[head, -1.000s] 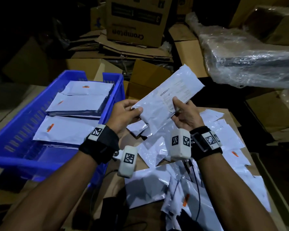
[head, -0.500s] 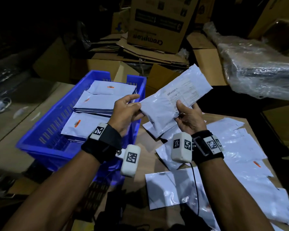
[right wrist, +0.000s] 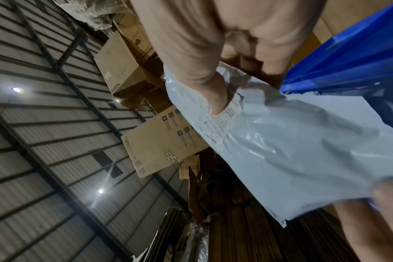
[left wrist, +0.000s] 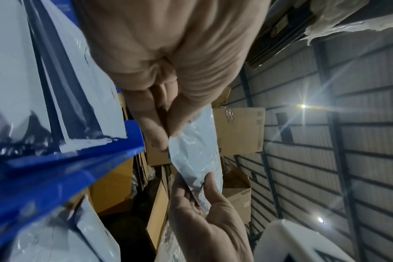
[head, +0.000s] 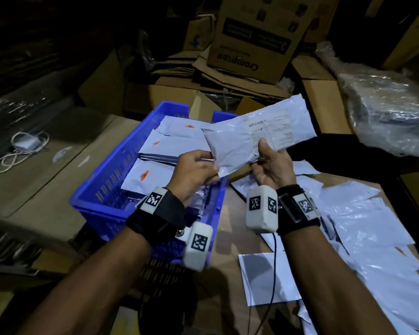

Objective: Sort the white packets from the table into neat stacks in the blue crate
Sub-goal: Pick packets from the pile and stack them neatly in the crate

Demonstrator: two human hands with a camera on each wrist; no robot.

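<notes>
Both hands hold one white packet (head: pixel 257 134) with a printed label in the air over the right rim of the blue crate (head: pixel 99 189). My left hand (head: pixel 196 170) pinches its near left end (left wrist: pixel 191 152). My right hand (head: pixel 269 163) grips its lower edge, thumb pressed on the label (right wrist: pixel 222 113). Inside the crate lie stacks of white packets (head: pixel 174 143), some with orange marks. Several loose white packets (head: pixel 363 228) are scattered over the brown table (head: pixel 232 228) to the right.
Cardboard boxes (head: pixel 252 37) are piled behind the crate and table. A plastic-wrapped bundle (head: pixel 387 112) sits at the far right. A white cable and adapter (head: pixel 22 148) lie on the surface left of the crate. A black cord (head: pixel 273 259) hangs from my right wrist.
The held packet has swung left and lower, from above the table to over the crate's right rim. Both hands kept their hold and moved with it.
</notes>
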